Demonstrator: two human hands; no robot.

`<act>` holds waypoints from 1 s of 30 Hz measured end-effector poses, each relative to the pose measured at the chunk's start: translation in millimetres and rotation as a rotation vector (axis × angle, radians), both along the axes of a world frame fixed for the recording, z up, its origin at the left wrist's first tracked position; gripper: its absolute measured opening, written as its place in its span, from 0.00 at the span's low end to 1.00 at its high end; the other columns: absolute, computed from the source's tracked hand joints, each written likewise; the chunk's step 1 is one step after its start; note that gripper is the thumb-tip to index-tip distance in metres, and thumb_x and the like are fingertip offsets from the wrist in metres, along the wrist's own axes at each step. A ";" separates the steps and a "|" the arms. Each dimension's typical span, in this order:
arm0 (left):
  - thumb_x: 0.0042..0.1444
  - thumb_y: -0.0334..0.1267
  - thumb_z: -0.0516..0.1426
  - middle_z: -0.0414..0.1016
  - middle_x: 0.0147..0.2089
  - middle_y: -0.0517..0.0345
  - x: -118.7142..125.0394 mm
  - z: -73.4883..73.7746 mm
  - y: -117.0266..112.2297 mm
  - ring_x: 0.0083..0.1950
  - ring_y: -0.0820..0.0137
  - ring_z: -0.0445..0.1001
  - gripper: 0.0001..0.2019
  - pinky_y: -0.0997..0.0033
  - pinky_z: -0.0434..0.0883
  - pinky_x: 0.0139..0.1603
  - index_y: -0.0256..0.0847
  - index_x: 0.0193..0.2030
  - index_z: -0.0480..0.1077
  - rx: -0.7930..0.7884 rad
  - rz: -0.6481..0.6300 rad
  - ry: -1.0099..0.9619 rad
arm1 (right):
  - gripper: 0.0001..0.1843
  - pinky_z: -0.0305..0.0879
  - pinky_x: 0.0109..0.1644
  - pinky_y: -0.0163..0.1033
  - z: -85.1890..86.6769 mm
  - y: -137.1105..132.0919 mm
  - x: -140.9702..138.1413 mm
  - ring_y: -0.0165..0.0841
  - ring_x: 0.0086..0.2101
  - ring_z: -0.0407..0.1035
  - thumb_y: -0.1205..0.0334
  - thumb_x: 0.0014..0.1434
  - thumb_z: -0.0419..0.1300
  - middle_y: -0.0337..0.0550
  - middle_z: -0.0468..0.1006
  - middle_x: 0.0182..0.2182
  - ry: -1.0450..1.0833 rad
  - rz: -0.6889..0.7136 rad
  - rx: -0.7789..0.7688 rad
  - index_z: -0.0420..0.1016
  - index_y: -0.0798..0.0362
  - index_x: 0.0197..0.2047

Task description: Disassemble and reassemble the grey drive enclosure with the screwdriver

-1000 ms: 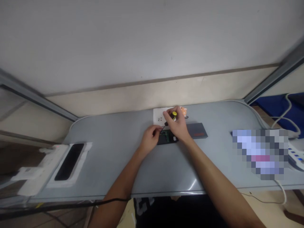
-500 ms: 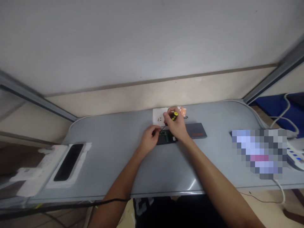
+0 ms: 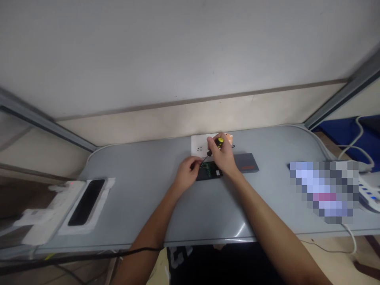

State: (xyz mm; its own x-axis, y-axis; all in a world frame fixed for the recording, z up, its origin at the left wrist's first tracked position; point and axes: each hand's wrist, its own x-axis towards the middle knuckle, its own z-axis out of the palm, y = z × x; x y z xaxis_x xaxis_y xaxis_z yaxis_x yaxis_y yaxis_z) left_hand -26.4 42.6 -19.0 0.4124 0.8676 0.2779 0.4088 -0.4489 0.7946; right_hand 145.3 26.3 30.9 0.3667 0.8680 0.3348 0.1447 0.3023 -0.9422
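Observation:
A black-and-yellow screwdriver (image 3: 220,141) is gripped in my right hand (image 3: 225,155), its thin shaft slanting down to the left. The tip meets the upper left part of an opened black electronic device (image 3: 214,174) with a green circuit board showing. My left hand (image 3: 187,171) is closed at the device's left end, fingertips together beside the screwdriver tip; whatever they pinch is hidden. Behind the device lies a white sheet (image 3: 194,139) with several small dark screws (image 3: 199,149) on it. A dark grey box (image 3: 248,163) with red lettering lies to the right, partly behind my right hand.
An orange-and-white item (image 3: 228,137) sits by the back edge. At left, a black smartphone (image 3: 86,202) lies on white paper beside a white power strip (image 3: 55,213). A blurred-out device (image 3: 323,194) and another power strip (image 3: 369,194) are at right. A black cable (image 3: 133,251) crosses the front edge.
My right hand and the screwdriver handle have shifted slightly to the right and turned a little, while the tip stays near the same spot. The left hand and the device look unmoved.

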 end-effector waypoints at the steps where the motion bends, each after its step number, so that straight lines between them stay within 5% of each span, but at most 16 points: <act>1: 0.64 0.27 0.54 0.83 0.44 0.55 0.0 0.5 0.1 0.46 0.67 0.80 0.12 0.64 0.76 0.54 0.42 0.43 0.78 0.002 -0.001 0.009 | 0.20 0.64 0.35 0.38 1.2 0.8 0.7 0.29 0.28 0.65 0.41 0.67 0.59 0.34 0.70 0.27 0.022 -0.010 -0.002 0.63 0.48 0.35; 6: 0.67 0.31 0.55 0.82 0.46 0.54 -6.8 12.4 0.3 0.48 0.67 0.79 0.10 0.65 0.75 0.54 0.42 0.47 0.77 -0.019 -0.109 0.067 | 0.21 0.62 0.30 0.36 34.0 -11.5 16.5 0.28 0.24 0.65 0.39 0.70 0.55 0.31 0.64 0.24 0.191 -0.124 0.159 0.58 0.46 0.35; 10: 0.63 0.38 0.63 0.76 0.59 0.50 -23.5 29.8 -0.3 0.54 0.64 0.77 0.19 0.64 0.75 0.57 0.44 0.60 0.73 -0.110 -0.290 0.103 | 0.18 0.58 0.26 0.36 59.9 -46.3 53.3 0.28 0.21 0.60 0.43 0.68 0.59 0.33 0.69 0.24 -0.089 -0.228 0.150 0.66 0.46 0.35; 14: 0.54 0.39 0.71 0.70 0.66 0.49 -39.4 40.7 1.5 0.65 0.58 0.72 0.36 0.57 0.71 0.68 0.50 0.69 0.67 -0.196 -0.452 0.186 | 0.15 0.68 0.34 0.41 43.7 -81.6 98.3 0.34 0.29 0.74 0.44 0.62 0.66 0.43 0.83 0.43 -0.748 0.068 -0.162 0.80 0.44 0.44; 18: 0.54 0.34 0.70 0.73 0.64 0.50 -41.7 37.7 3.2 0.63 0.57 0.74 0.34 0.54 0.71 0.68 0.53 0.68 0.69 -0.186 -0.429 0.188 | 0.31 0.73 0.37 0.47 9.8 -99.2 134.7 0.43 0.37 0.81 0.44 0.61 0.65 0.44 0.72 0.67 -1.124 0.243 -0.439 0.72 0.36 0.66; 23: 0.48 0.35 0.74 0.76 0.62 0.51 -34.7 27.7 2.7 0.60 0.56 0.76 0.36 0.53 0.73 0.64 0.52 0.64 0.73 -0.176 -0.359 0.155 | 0.28 0.76 0.50 0.51 8.4 -91.1 153.0 0.48 0.49 0.80 0.44 0.66 0.59 0.45 0.77 0.63 -1.043 0.339 -0.476 0.72 0.38 0.67; 30: 0.42 0.38 0.77 0.77 0.59 0.49 -35.0 18.9 3.8 0.56 0.57 0.78 0.39 0.54 0.76 0.60 0.52 0.64 0.74 -0.160 -0.341 0.147 | 0.25 0.74 0.58 0.52 18.4 -79.3 114.7 0.47 0.55 0.77 0.45 0.65 0.62 0.40 0.80 0.60 -0.882 0.508 -0.397 0.76 0.37 0.63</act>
